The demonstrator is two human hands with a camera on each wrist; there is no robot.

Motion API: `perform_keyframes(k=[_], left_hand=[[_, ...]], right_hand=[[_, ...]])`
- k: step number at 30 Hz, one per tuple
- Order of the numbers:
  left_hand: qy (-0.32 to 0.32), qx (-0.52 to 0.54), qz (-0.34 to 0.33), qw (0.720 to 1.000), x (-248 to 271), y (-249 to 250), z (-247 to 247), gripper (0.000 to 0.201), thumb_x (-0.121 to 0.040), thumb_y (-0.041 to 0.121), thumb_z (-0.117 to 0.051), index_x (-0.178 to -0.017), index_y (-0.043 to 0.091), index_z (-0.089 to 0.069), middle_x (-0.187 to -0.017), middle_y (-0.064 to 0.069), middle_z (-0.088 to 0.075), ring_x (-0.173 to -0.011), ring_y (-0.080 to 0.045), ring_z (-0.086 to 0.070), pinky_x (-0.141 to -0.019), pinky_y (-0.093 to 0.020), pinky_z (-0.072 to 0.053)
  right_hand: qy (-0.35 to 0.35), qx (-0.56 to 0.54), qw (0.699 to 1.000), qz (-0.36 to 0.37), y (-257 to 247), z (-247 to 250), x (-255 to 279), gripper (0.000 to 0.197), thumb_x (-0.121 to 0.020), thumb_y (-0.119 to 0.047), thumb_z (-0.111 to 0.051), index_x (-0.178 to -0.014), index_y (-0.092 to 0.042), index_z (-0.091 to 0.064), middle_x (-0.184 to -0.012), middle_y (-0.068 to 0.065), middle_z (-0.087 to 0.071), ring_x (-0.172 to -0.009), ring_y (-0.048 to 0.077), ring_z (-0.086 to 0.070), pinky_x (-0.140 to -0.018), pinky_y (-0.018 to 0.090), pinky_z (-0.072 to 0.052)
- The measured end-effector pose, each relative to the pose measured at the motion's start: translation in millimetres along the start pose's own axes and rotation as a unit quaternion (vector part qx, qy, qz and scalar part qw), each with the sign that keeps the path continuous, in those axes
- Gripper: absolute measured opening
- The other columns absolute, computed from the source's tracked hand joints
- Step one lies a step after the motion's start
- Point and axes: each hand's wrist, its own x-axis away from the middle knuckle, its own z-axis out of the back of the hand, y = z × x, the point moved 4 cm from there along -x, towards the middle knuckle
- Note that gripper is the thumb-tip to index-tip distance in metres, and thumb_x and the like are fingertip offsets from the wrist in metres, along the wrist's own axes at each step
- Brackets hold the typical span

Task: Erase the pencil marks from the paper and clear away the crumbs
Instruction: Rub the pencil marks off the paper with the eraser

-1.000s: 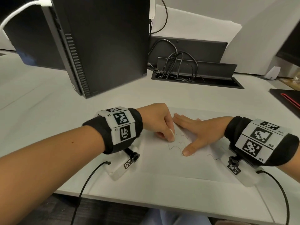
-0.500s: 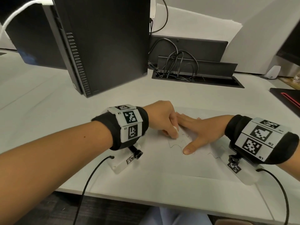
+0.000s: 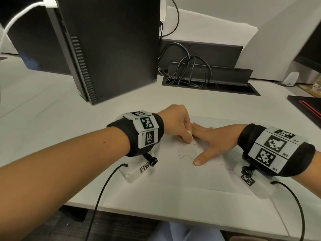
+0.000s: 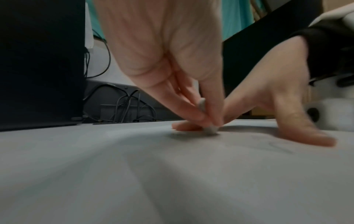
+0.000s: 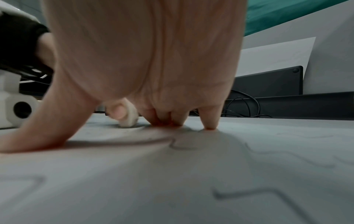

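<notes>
So my left hand is pinching the eraser tip-down on the paper, while my right hand presses it flat, fingers spread.

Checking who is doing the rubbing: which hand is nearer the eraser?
Left. The left hand pinches the eraser against the paper; the right hand lies flat on the paper just beside it, holding nothing.

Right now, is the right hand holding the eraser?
No, the left hand pinches the eraser against the paper, while the right hand lies flat, pressing the sheet down.
</notes>
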Motion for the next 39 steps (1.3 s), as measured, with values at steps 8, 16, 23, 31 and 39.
perform_keyframes(k=[8,16,23,31,39], left_hand=[[-0.044,0.024,0.004,0.999,4.9,3.4,-6.2,0.01,-0.069,0.021,-0.081,-0.076,0.017,-0.076,-0.058,0.011,-0.062,-0.05,0.008,-0.053,-0.05,0.0,-0.038],[-0.036,0.018,0.043,0.998,14.0,-12.1,7.0,0.018,-0.07,0.019,-0.081,-0.084,0.009,-0.076,-0.06,0.008,-0.066,-0.044,0.009,-0.054,-0.066,-0.013,-0.05],[-0.066,0.042,0.057,0.995,22.1,-18.3,7.3,0.019,-0.071,0.019,-0.081,-0.085,0.008,-0.076,-0.075,-0.007,-0.072,-0.054,-0.004,-0.058,-0.065,-0.014,-0.053],[0.048,0.094,0.038,0.994,26.3,-32.9,31.2,0.015,-0.073,0.023,-0.079,-0.085,0.016,-0.074,-0.077,0.0,-0.07,-0.064,-0.008,-0.057,-0.055,-0.011,-0.049],[0.03,0.16,0.04,0.986,15.3,-24.8,23.0,0.02,-0.075,0.009,-0.077,-0.086,0.015,-0.06,-0.073,0.002,-0.063,-0.067,-0.014,-0.06,-0.075,-0.026,-0.054]], right_hand=[[0.006,-0.004,1.0,-0.001,-3.4,1.5,1.7,0.102,-0.078,-0.051,-0.064,-0.147,-0.03,0.008,-0.155,-0.01,0.01,-0.144,0.011,0.006,-0.119,0.048,-0.005],[-0.013,0.043,0.998,-0.049,-4.5,1.3,5.7,0.11,-0.081,-0.057,-0.057,-0.145,-0.018,0.024,-0.153,-0.006,0.029,-0.142,0.008,0.019,-0.118,0.037,0.002],[-0.016,0.043,0.998,-0.05,-7.1,1.3,7.5,0.109,-0.082,-0.056,-0.056,-0.144,-0.017,0.024,-0.153,-0.006,0.029,-0.142,0.008,0.019,-0.117,0.034,0.003],[0.053,-0.019,0.998,-0.02,-4.2,8.0,9.3,0.1,-0.08,-0.051,-0.064,-0.149,-0.016,-0.001,-0.156,-0.007,-0.007,-0.144,0.014,-0.009,-0.117,0.027,-0.012],[0.301,-0.163,0.938,0.055,-13.8,44.1,24.2,0.021,-0.085,-0.025,-0.065,-0.104,-0.016,-0.065,-0.098,-0.001,-0.069,-0.089,0.011,-0.064,-0.088,0.024,-0.051]])
